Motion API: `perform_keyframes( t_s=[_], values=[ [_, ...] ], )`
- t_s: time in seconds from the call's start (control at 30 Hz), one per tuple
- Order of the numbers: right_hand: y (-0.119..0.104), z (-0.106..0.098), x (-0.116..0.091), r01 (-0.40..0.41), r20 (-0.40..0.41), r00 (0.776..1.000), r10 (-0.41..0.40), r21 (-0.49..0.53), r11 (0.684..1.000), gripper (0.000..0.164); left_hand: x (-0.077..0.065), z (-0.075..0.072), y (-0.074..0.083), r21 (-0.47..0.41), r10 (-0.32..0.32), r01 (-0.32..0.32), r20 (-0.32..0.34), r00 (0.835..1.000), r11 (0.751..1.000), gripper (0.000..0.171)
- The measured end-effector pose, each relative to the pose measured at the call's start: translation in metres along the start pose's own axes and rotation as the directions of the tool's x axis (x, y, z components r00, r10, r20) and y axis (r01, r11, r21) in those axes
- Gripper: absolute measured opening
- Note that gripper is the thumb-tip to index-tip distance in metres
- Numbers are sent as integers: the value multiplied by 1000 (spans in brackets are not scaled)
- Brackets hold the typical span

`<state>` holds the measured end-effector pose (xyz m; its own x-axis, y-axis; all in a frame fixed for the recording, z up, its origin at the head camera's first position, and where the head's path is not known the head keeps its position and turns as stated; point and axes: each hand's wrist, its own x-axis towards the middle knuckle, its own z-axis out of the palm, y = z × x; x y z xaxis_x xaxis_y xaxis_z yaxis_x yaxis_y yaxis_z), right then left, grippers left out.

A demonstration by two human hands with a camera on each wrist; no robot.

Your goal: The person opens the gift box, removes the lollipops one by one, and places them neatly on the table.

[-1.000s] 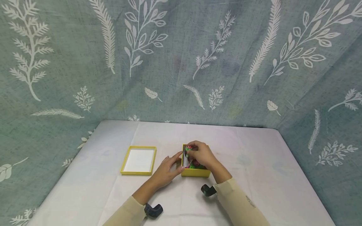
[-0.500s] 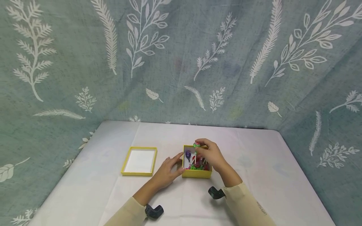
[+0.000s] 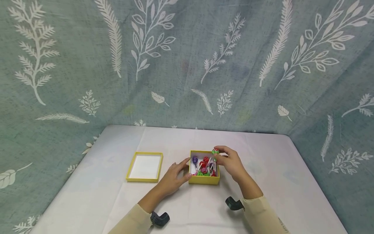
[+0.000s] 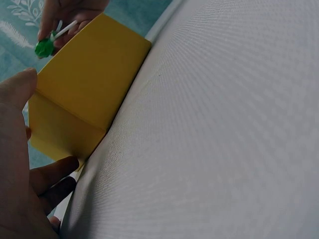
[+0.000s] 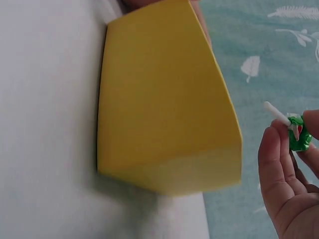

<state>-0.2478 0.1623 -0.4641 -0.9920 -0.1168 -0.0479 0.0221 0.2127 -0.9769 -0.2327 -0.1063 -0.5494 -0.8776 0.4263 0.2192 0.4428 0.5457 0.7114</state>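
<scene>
An open yellow box (image 3: pixel 204 180) holds several wrapped lollipops (image 3: pixel 203 164), mostly red and green, and a purple lollipop (image 3: pixel 195 159) at its left. My right hand (image 3: pixel 231 163) pinches a green-and-red lollipop (image 3: pixel 215 151) by its wrapped head, above the box's right rim; in the right wrist view the white stick of this lollipop (image 5: pixel 300 134) points away from the fingers. My left hand (image 3: pixel 173 177) touches the box's left side, fingers spread, the thumb near the front corner. In the left wrist view, that hand's fingers (image 4: pixel 57 174) lie low against the yellow wall.
A shallow yellow-rimmed lid (image 3: pixel 142 180) with a white inside lies left of the box, beyond the left hand. All stand on a white-covered table (image 3: pixel 263 162). Leaf-patterned cloth (image 3: pixel 181 65) hangs behind and at both sides.
My right hand has lifted a green-and-red lollipop from the box's left part and carried it rightward to the right rim. The left hand stays at the box's left side.
</scene>
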Motion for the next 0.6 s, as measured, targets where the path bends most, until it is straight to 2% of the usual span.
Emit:
perform_keyframes(
  t_s=[0.33,0.6],
  values=[
    [13,-27,-3,13,-40,999,-14,-26,1000,36,1,1,-2,-4,3,-3,-8,1000,1000,69],
    [28,-40,-2,-33,-76,997,28,-66,997,36,1,1,-4,-18,-9,9,-10,1000,1000,71]
  ],
)
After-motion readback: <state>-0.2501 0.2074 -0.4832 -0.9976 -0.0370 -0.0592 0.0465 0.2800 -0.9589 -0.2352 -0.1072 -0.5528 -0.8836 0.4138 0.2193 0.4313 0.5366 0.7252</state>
